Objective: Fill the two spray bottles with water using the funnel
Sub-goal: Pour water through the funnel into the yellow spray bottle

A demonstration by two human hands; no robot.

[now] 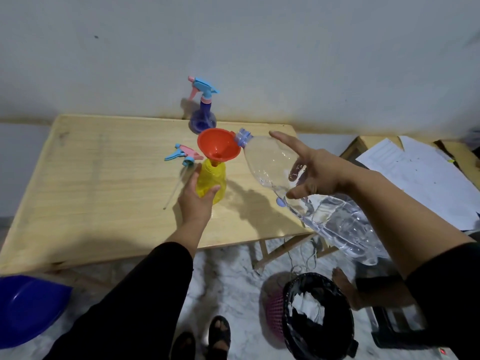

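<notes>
A pale, lightly grained wooden bench (104,178) stands against a plain wall. Near its middle sits the yellow spray bottle (211,181), translucent ribbed plastic with a bulging, bell-shaped body, its neck uncapped. An orange-red funnel (219,144), smooth and conical, sits with its spout in that neck, leaning slightly. The left hand (198,201) steadies the bottle, its grip wrapped around the lower body, thumb on the near side and fingers behind.

The right hand (315,174) holds a large clear water bottle (298,188) of thin, crinkled plastic, tilted so its blue-ringed threaded mouth touches the funnel's right rim. This grip is loose: thumb beneath, curled fingers seen through the plastic, index finger stretched out along the top. Water pools in the lower, near end of the bottle, while the shoulder near the mouth looks empty.

Just left of the funnel lies the yellow bottle's trigger head (185,155), blue and pink, with its thin clear dip tube trailing over the wood. At the back edge stands the purple spray bottle (203,119), translucent and round-bottomed, its blue and pink trigger screwed on.
</notes>
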